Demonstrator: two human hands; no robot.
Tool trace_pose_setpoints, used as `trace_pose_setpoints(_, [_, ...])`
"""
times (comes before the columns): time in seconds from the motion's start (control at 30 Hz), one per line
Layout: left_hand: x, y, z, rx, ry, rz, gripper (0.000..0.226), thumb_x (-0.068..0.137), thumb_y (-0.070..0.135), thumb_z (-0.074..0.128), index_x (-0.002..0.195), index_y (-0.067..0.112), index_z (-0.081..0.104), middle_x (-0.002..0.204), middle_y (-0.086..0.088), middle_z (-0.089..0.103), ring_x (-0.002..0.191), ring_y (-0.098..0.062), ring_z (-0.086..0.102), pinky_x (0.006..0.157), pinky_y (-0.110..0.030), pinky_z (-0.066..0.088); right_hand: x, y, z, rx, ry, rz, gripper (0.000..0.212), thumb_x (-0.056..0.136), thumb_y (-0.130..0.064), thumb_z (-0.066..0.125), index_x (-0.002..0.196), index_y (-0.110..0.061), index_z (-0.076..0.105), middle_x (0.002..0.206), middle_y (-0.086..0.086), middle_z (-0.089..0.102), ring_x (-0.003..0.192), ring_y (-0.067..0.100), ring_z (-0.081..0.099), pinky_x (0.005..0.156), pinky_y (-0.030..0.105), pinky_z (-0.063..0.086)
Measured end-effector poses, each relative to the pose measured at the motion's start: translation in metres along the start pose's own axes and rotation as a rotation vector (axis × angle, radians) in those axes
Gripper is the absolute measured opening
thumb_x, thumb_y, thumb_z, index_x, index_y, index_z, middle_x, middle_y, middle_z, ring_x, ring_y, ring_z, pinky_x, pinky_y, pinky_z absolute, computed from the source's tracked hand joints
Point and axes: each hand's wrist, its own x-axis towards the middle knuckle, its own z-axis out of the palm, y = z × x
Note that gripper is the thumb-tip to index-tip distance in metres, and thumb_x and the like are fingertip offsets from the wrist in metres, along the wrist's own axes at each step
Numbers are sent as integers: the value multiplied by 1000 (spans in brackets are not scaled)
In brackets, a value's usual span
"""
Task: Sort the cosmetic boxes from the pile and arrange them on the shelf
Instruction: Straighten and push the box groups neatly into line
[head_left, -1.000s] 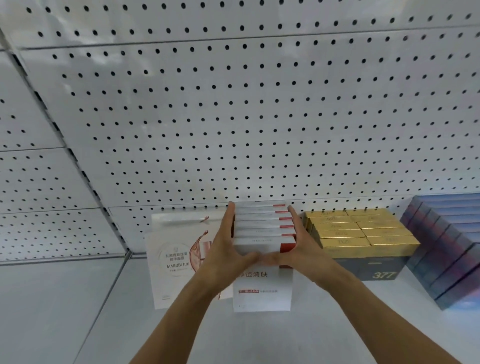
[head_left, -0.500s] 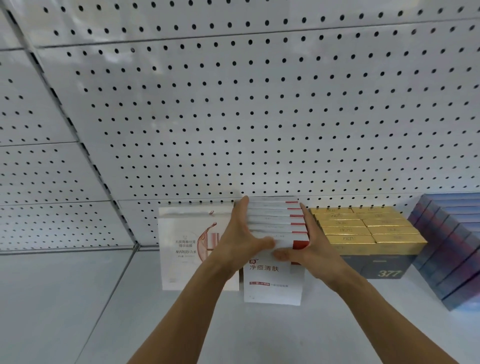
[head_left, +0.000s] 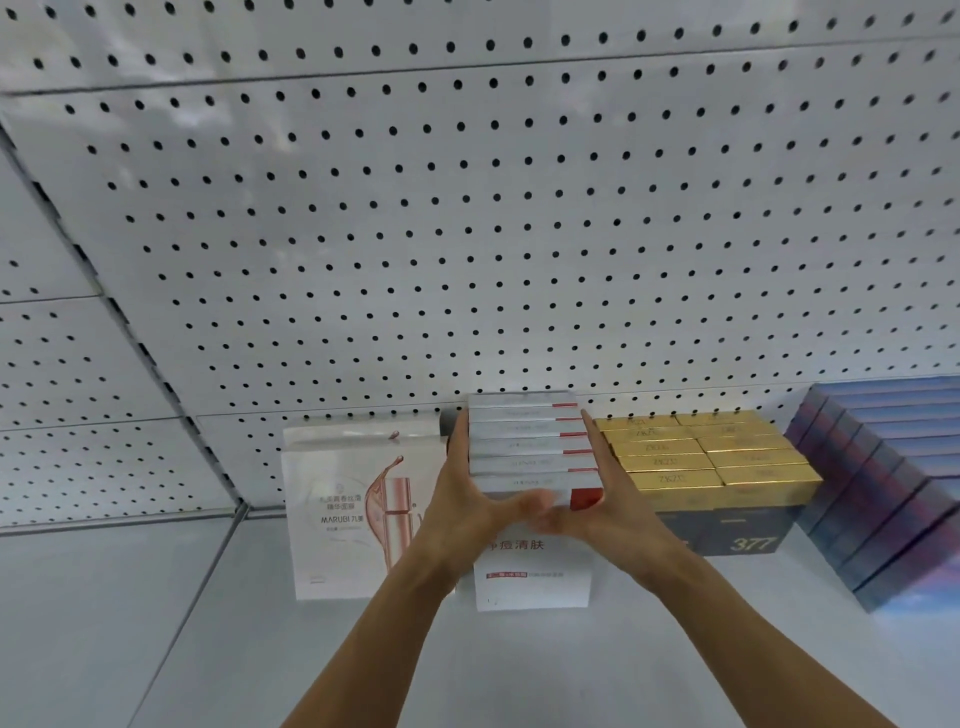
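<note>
A row of several white boxes with red trim (head_left: 524, 447) stands upright on the white shelf (head_left: 519, 670), back against the pegboard. My left hand (head_left: 467, 504) presses flat on the row's left side and my right hand (head_left: 608, 499) on its right side, thumbs meeting across the front box's upper face. The front box's lower face (head_left: 535, 587) shows red print below my hands. My hands hide the top of that front face.
White MARUBI boxes (head_left: 348, 514) stand left of the row. Gold-topped dark boxes marked 377 (head_left: 727, 467) sit right of it, then a blue-purple stack (head_left: 883, 488) at the far right. The pegboard wall (head_left: 467, 234) rises behind. A shelf seam (head_left: 208, 587) runs at left.
My hands and the row of white boxes have shifted slightly right and back toward the pegboard. The thumbs have closed together over the front box.
</note>
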Motion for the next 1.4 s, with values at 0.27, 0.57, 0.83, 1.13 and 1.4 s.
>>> trace_pose_setpoints(0.27, [0, -11, -8, 30, -75, -1, 96, 65, 34, 84, 137, 55, 24, 121, 32, 58, 113, 1, 58, 83, -23, 55, 0, -2, -5, -46, -9, -11, 127, 54, -31, 92, 143, -51, 4, 141, -18, 39, 131, 7, 38, 103, 39, 47])
trace_pose_setpoints(0.57, [9, -18, -15, 195, -182, 13, 119, 70, 23, 85, 150, 42, 0, 138, 28, 41, 127, 5, 43, 100, -18, 46, 3, 0, -8, -118, 39, 6, 123, 58, -21, 91, 130, -63, 2, 121, -43, 35, 118, -13, 38, 97, 15, 43])
trace_pose_setpoints(0.83, [-7, -33, -19, 887, 63, 552, 94, 70, 32, 84, 147, 16, 33, 157, -1, 27, 147, -14, 19, 114, -28, 28, -18, -9, -3, -741, 107, -197, 104, 76, -33, 78, 150, -34, 5, 158, -14, 0, 145, 9, 5, 107, 34, 41])
trace_pose_setpoints(1.13, [-13, -35, -10, 1101, 129, 601, 96, 55, 26, 92, 135, 10, 41, 142, -15, 49, 137, -31, 40, 110, -42, 32, -18, -10, -7, -1027, 101, -258, 93, 79, -35, 75, 151, -22, 17, 160, -7, 9, 147, 12, 0, 100, 36, 46])
trace_pose_setpoints(1.4, [-14, -29, -13, 1159, 141, 616, 92, 59, 25, 90, 137, 12, 42, 143, -13, 49, 135, -31, 43, 110, -51, 35, -22, -3, -8, -1224, 252, -364, 98, 58, -47, 86, 139, -19, 37, 146, 6, 46, 136, 26, 41, 107, 46, 32])
